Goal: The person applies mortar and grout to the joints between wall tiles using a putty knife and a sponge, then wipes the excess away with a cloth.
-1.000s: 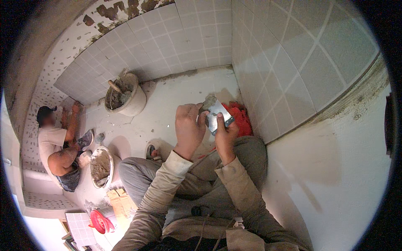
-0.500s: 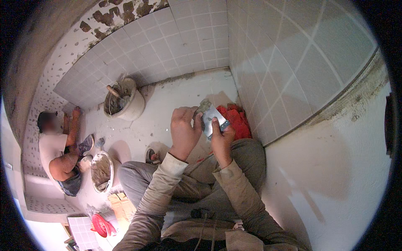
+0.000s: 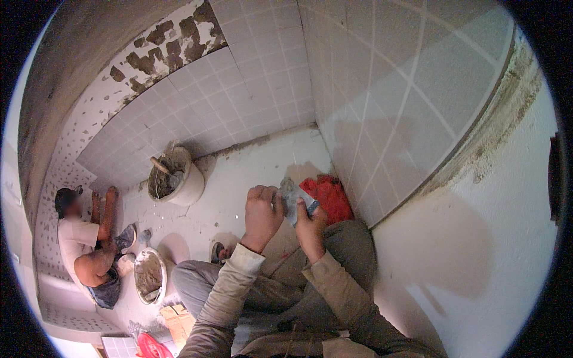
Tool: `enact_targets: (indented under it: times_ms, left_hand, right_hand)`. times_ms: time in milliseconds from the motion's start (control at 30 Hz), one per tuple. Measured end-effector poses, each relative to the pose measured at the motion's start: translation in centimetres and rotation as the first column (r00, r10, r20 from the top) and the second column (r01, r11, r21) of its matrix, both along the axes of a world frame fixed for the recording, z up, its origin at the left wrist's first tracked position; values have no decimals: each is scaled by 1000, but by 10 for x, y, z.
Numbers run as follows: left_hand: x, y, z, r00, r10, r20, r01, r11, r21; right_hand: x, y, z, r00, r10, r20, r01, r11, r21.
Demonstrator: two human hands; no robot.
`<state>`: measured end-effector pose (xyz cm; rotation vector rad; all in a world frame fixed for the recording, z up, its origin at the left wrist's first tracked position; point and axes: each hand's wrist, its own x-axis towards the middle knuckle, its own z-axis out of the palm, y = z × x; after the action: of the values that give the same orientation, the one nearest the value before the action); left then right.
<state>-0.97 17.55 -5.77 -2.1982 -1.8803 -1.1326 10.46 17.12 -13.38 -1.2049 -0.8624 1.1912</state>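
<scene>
In front of my crossed legs, my right hand (image 3: 310, 231) grips a flat metal scraper (image 3: 293, 199), its thumb pressed on the blade near the dark bluish edge. A lump of grey mortar (image 3: 287, 184) sits at the scraper's far end. My left hand (image 3: 262, 218) is closed beside the blade's left side, fingertips against or very near it. What its fingers pinch, if anything, is hidden. Just beyond my right hand, a bunched red cloth (image 3: 328, 196) lies in the corner against the tiled wall.
A large mortar bucket (image 3: 190, 186) with a wooden-handled tool stands by the far tiled wall (image 3: 250, 89). Nearer left is a second mortar bucket (image 3: 162, 268). Another person (image 3: 83, 250) crouches at the left wall. Cardboard (image 3: 178, 325) and a red plastic item (image 3: 154, 346) lie lower left.
The view has tilted, so the room's things sit lower in the picture. The scraper has turned somewhat in my right hand; my left hand stays closed beside it.
</scene>
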Motion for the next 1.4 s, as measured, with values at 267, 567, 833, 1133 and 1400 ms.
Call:
enact_targets:
  times_ms: [267, 567, 833, 1133, 1400]
  left_hand:
    - [-10, 3, 9, 980, -47, 195, 73, 989, -128]
    - [17, 89, 113, 871, -71, 486, 130, 988, -89]
    - [62, 288, 279, 841, 26, -540, 439, 551, 710]
    - [95, 291, 293, 913, 167, -372, 168, 677, 717]
    - [124, 285, 314, -653, -506, 564, 625, 61, 778]
  right_hand:
    - [0, 3, -5, 945, -9, -326, -22, 996, -91]
    - [-5, 2, -6, 992, -19, -123, 4, 993, -117]
    - [-22, 3, -17, 970, -29, -242, -34, 968, -251]
    - [-30, 6, -43, 962, 90, -259, -146, 968, -205]
    - [-31, 3, -32, 955, 95, -281, -152, 971, -187]
